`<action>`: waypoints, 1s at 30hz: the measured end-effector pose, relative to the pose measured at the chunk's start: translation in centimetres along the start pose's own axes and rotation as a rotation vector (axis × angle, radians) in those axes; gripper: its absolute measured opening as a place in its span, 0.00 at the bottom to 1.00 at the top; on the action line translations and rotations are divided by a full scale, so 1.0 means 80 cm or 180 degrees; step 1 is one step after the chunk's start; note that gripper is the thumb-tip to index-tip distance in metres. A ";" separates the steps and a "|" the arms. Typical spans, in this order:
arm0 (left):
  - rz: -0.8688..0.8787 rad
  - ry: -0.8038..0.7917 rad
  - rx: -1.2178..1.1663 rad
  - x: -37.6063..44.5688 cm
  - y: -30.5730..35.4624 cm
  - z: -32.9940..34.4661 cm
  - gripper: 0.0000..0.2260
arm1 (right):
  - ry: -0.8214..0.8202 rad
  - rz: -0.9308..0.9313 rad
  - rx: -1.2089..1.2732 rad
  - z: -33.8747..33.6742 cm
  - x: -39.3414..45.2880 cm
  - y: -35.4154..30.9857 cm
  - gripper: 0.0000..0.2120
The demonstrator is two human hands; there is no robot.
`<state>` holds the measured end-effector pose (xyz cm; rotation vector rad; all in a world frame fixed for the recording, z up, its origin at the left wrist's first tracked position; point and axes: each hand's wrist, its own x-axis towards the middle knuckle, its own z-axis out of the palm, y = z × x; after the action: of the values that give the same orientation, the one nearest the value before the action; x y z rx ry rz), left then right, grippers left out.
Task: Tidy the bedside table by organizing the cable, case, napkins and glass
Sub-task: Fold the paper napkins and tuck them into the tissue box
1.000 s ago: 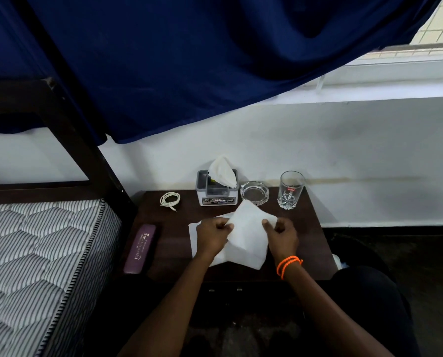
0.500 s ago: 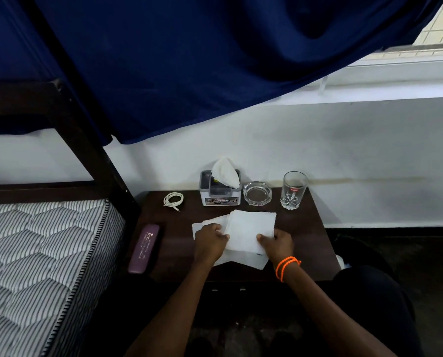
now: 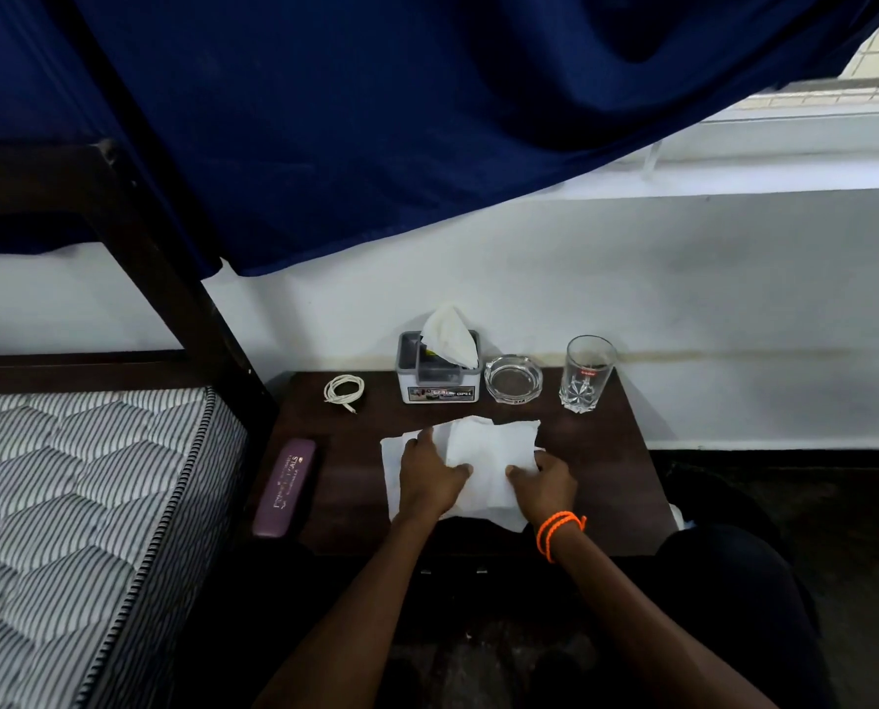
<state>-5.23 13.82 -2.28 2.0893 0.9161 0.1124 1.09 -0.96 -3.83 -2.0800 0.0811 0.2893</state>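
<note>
- A striped mattress [image 3: 69,483] lies at the far left, with a dark bed post [image 3: 171,278] rising beside it and a navy blue curtain [image 3: 376,120] hanging across the top.
- A purple case [image 3: 284,487] lies lengthwise along the left edge of the dark wooden table [image 3: 606,478], just beside the mattress.
- A coiled white cable [image 3: 344,390] sits at the back left of the table, near the wall and left of the tissue box.
- The grey tissue box [image 3: 438,381] stands at the back centre, with a white tissue [image 3: 451,334] sticking out of its top.
- The white napkins [image 3: 488,463] lie in the middle of the table, in front of the tissue box, one sheet folded over on top of the spread ones.
- The left hand [image 3: 429,475] rests on the left part of the napkins; its grip is loose, fingers laid flat and pressing the paper down, thumb at the fold.
- The right hand [image 3: 544,486] is on the right part of the napkins, thumb on top of the folded sheet and fingers curled at its edge, so its grip pinches the paper. An orange wristband [image 3: 557,532] circles that wrist.
- A clear glass ashtray [image 3: 513,385] sits just right of the tissue box.
- The drinking glass [image 3: 586,373] stands upright at the back right corner, near the ashtray but apart from it.
</note>
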 end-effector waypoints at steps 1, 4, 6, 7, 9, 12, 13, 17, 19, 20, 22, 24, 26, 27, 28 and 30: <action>-0.0084 0.0030 -0.0105 0.001 0.001 -0.001 0.39 | -0.0009 -0.0016 0.0014 -0.001 0.000 0.000 0.06; -0.0211 0.0031 -0.0118 0.003 0.002 -0.002 0.36 | -0.0057 0.0013 0.0025 -0.002 0.000 0.000 0.08; -0.0220 0.0002 0.0025 0.003 0.001 -0.002 0.31 | -0.0076 0.0057 0.0085 -0.002 0.000 0.000 0.08; -0.0218 -0.0012 0.0104 0.003 0.000 -0.002 0.29 | -0.0084 0.0071 0.0100 -0.002 0.000 0.000 0.07; -0.0213 -0.0031 0.0273 0.003 -0.002 -0.003 0.27 | -0.0116 0.0076 0.0105 -0.003 0.000 0.000 0.07; -0.0151 -0.0019 0.0510 0.004 -0.002 -0.005 0.18 | -0.0181 0.0088 0.0115 -0.003 0.001 0.003 0.07; -0.0120 -0.0026 0.0557 0.004 -0.003 -0.005 0.16 | -0.0190 0.0079 0.0118 -0.004 0.001 0.003 0.07; -0.0091 -0.0085 0.0599 0.006 -0.004 -0.004 0.11 | -0.0247 0.0000 0.0167 -0.004 0.002 0.006 0.07; -0.0055 -0.0076 0.0494 0.007 -0.004 -0.003 0.10 | -0.0254 -0.0014 0.0219 -0.004 0.002 0.005 0.07; -0.0056 -0.0052 0.0374 0.006 -0.003 -0.004 0.10 | -0.0225 -0.0029 0.0249 -0.005 0.003 0.004 0.07; -0.0079 -0.0029 0.0035 0.006 -0.002 -0.008 0.09 | -0.0014 -0.0059 0.0332 -0.008 0.006 0.001 0.09; -0.0212 -0.0064 -0.0590 0.005 0.002 -0.014 0.08 | 0.0336 -0.0016 0.0545 -0.014 0.010 -0.004 0.13; -0.0428 -0.0142 -0.1422 0.003 0.007 -0.022 0.08 | 0.0468 0.0167 0.1007 -0.019 0.014 -0.009 0.19; -0.0516 -0.0211 -0.1791 0.002 0.009 -0.026 0.08 | 0.0337 0.0323 0.1326 -0.021 0.016 -0.012 0.22; -0.0569 -0.0278 -0.2072 0.001 0.010 -0.031 0.08 | 0.0065 0.0473 0.1681 -0.023 0.017 -0.014 0.24; -0.0600 -0.0330 -0.2350 -0.001 0.010 -0.039 0.09 | -0.0732 0.0648 0.2458 -0.026 0.018 -0.018 0.24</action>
<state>-6.02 15.53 0.32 1.3109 0.8383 0.2056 3.10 -1.93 -1.98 -1.2646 0.2275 0.5247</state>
